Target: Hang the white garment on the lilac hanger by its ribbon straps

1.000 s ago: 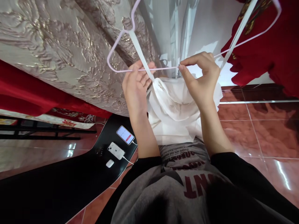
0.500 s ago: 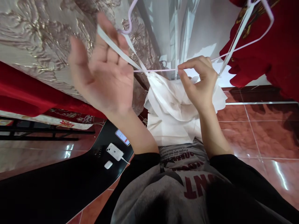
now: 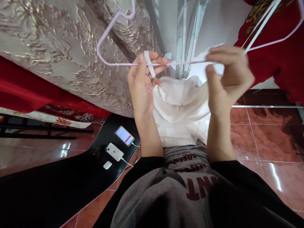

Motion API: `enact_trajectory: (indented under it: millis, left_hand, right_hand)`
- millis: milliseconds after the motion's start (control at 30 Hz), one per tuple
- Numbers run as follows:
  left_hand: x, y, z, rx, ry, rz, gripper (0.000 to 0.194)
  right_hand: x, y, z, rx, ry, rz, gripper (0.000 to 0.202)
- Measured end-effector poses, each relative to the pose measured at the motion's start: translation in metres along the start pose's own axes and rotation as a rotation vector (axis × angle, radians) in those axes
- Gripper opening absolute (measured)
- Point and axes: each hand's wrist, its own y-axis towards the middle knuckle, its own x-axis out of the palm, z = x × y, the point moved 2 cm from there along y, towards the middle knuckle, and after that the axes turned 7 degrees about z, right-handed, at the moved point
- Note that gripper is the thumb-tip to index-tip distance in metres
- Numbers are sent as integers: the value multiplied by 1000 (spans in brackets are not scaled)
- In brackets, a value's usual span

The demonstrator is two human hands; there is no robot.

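Note:
A thin lilac clothes hanger [image 3: 116,64] spans the upper middle, its lower bar running left to right. My left hand [image 3: 142,87] is closed around that bar, thumb in front, with a white strap [image 3: 148,61] looped across its fingers. Farther right, my right hand [image 3: 228,74], smeared by motion, pinches the bar between thumb and fingers. Below both hands hangs a white garment [image 3: 178,110], against the front of my grey shirt. Another white strap [image 3: 263,25] stretches up over the hanger's right side; its lower end is hidden behind my right hand.
Embossed gold-beige fabric [image 3: 71,47] hangs at the left, and red cloth [image 3: 266,50] at the right. Two phones [image 3: 124,135] with cables and a small white case [image 3: 107,165] lie on a black bench [image 3: 59,186]. The floor is red tile [image 3: 273,136].
My left hand has come down and right from an open palm under the strap to a grip on the hanger bar. My right hand and the hanger have shifted right.

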Motion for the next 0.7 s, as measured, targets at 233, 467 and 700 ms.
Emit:
enact_trajectory:
  millis: [233, 467, 700]
  left_hand:
    - [-2, 7, -8, 34, -69, 29, 38]
    - [1, 6, -6, 90, -2, 93, 34]
    - [-1, 11, -8, 24, 11, 159, 34]
  right_hand:
    - [-37, -3, 54, 512, 107, 321, 21]
    - [-15, -9, 30, 396, 115, 253, 10]
    - [-28, 59, 13, 292, 246, -70, 27]
